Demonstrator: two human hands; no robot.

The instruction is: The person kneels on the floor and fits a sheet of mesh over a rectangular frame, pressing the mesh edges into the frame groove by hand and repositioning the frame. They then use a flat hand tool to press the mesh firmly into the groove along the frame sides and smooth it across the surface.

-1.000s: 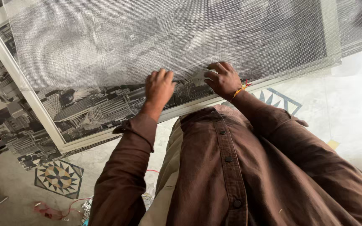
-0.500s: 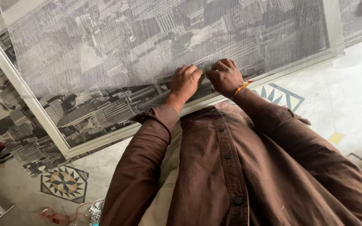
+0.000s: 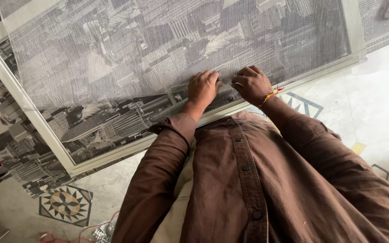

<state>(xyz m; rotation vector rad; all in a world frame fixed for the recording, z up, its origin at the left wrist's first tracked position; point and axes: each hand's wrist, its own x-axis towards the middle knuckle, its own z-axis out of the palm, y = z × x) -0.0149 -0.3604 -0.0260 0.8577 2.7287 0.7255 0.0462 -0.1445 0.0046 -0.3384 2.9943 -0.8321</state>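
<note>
Fingers (image 3: 212, 77) of the left hand (image 3: 202, 87) and right hand (image 3: 251, 84) are curling together, pressing the mesh (image 3: 158, 45) edge lying beneath them onto the frame (image 3: 113, 155), hands nearly touching.

Lighting: soft, even daylight; brightest at the right, where the pale floor (image 3: 374, 103) washes out toward white. Shadows: faint and diffuse, a slight darkening under the left hand (image 3: 203, 87) and right hand (image 3: 251, 83) on the grey mesh (image 3: 158, 49). Glare: none on the mesh. Sharpness: centre crisp, weave readable; slight softness at top right corner. Distortion: wide-angle bending of the white frame (image 3: 46, 135) toward the edges.
</note>
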